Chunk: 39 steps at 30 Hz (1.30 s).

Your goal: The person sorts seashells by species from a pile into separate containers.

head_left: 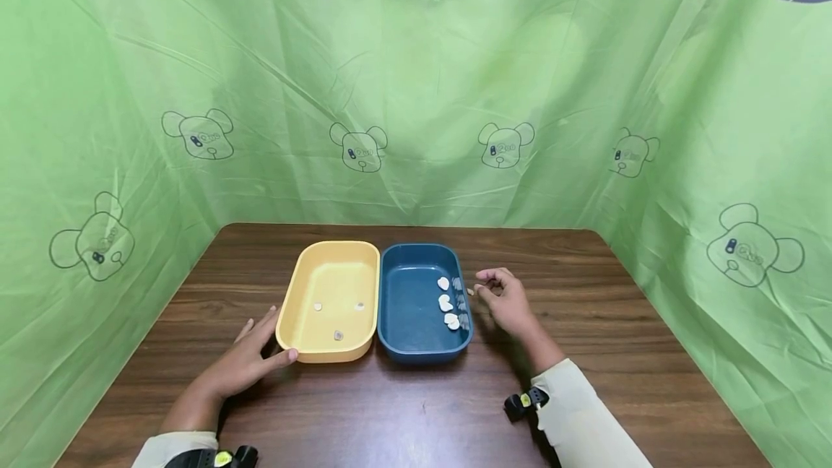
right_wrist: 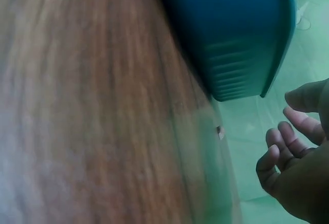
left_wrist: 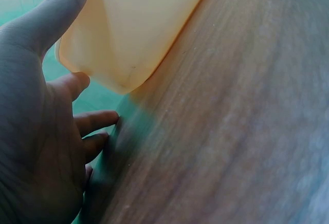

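My left hand (head_left: 243, 363) rests by the near left corner of a yellow tray (head_left: 328, 354), thumb touching the rim and the other fingers spread along its outside. In the left wrist view the thumb and fingers are extended beside the tray's wall. Three small pale pieces, including a greyish one (head_left: 338, 336), lie inside. My right hand (head_left: 510, 305) hovers just right of a blue tray (head_left: 422, 357), fingers loosely bent. A small pale piece (right_wrist: 220, 132) is near the tray, apart from the fingers. Several small white pieces (head_left: 445, 302) lie along the blue tray's right side.
Both trays stand side by side on a dark wooden table (head_left: 416, 410). A green curtain (head_left: 416, 92) with cartoon bear-like heads hangs behind and at both sides of the table. Each wrist wears a black camera strap.
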Tool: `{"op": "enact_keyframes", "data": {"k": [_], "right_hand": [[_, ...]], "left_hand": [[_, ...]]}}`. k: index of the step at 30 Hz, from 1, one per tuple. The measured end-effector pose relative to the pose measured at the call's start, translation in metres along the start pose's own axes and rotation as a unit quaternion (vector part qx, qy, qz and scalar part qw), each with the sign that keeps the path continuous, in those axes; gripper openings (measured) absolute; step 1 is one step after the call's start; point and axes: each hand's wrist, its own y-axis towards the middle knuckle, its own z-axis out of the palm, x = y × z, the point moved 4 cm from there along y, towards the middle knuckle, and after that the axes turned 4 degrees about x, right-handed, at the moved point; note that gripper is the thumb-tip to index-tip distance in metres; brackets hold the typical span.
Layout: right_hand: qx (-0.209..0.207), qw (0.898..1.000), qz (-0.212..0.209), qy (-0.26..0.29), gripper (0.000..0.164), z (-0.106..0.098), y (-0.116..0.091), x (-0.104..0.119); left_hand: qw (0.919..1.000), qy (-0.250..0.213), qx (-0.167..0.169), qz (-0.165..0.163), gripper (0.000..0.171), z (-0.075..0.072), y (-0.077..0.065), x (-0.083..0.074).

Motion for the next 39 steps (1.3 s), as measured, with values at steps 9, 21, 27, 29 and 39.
{"op": "enact_keyframes", "data": {"k": [9,21,27,29,39], "right_hand": [[0.005,0.999,-0.002,-0.034,0.018,0.002,0.004,-0.014],[0.034,0.992,0.029,-0.117,0.019,0.006,0.011,-0.039],[0.033,0.985,0.022,-0.167,0.022,0.009,0.013,-0.043],[0.035,0.984,0.021,-0.172,0.022,0.010,0.014,-0.043],[0.036,0.982,0.017,-0.182,0.021,0.011,0.015,-0.044]], "left_hand": [[1.0000,-0.002,0.002,0.000,0.094,0.001,0.001,0.000],[1.0000,-0.007,0.001,-0.002,0.094,0.001,-0.001,0.000],[1.0000,-0.003,0.003,-0.001,0.094,0.000,0.000,0.000],[1.0000,-0.005,0.003,-0.001,0.093,-0.001,-0.001,0.000],[1.0000,-0.007,0.003,-0.001,0.092,0.001,-0.001,0.000]]}}
